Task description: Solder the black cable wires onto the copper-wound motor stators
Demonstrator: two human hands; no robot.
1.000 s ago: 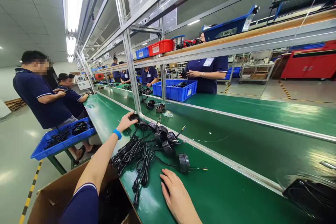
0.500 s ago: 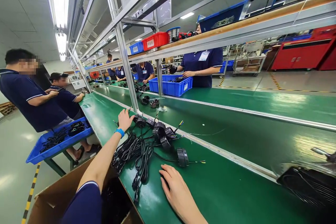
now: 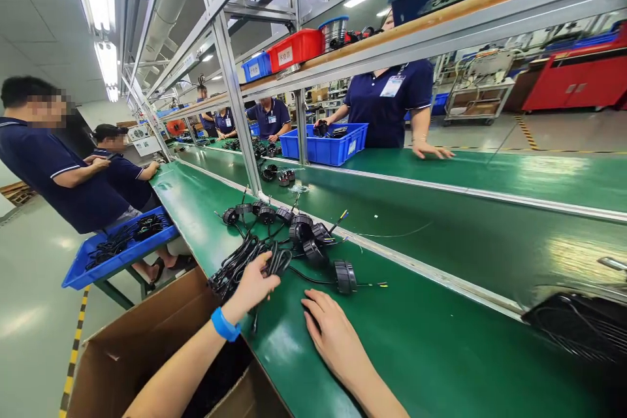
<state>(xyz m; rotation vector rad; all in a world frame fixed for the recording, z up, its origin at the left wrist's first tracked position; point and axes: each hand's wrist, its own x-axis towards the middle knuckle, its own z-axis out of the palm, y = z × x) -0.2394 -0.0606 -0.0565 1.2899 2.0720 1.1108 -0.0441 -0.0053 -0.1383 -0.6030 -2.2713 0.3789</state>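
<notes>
My left hand (image 3: 255, 284), with a blue band at the wrist, is closed around a coiled black cable (image 3: 278, 262) at the near side of the heap. More bundled black cables (image 3: 230, 268) lie beside and partly behind it. Round black ribbed caps (image 3: 300, 228) with wire ends cluster beyond the hand, against the metal rail. One separate ribbed cap (image 3: 345, 276), its bare coloured wires pointing right, lies just past my right hand (image 3: 333, 333). That hand rests on the green bench top with fingers stretched out, holding nothing.
A cardboard box (image 3: 161, 333) stands below the bench edge at left. Behind it is a blue tray of cables (image 3: 88, 274). A metal post (image 3: 238, 104) rises beyond the caps. Across the bench, a co-worker (image 3: 386, 104) stands at a blue bin (image 3: 337, 153). Dark ribbed equipment (image 3: 578, 326) sits at right.
My left hand has come back from the caps near the post and closed on the coiled cable. My right hand stays on the bench. The co-worker opposite has put one hand on the bench.
</notes>
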